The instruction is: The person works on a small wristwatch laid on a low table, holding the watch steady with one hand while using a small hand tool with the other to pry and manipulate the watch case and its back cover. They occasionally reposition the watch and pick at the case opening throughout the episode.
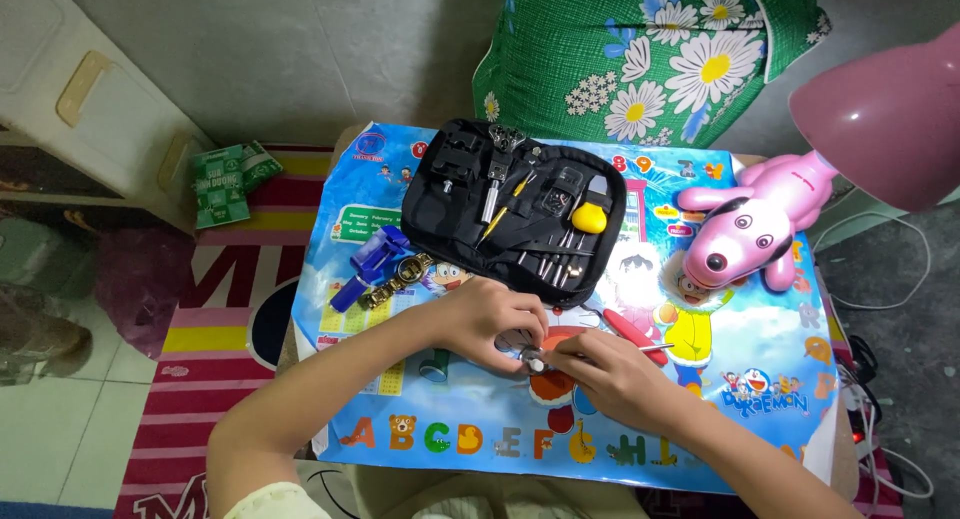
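While the left hand point(495, 324) curls closed over a small round metal piece point(535, 359) to steady it on the table point(760, 329), the right hand point(615, 374) pinches a slim tool point(655, 349) against it. A red-handled tool point(630, 329) lies just beside; the open black tool case point(515, 209) sits within reach behind.

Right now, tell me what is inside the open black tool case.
The case holds slim metal tools, a yellow-handled tool and a metal piece at its top edge. Whatever sits deeper in its pockets is covered.
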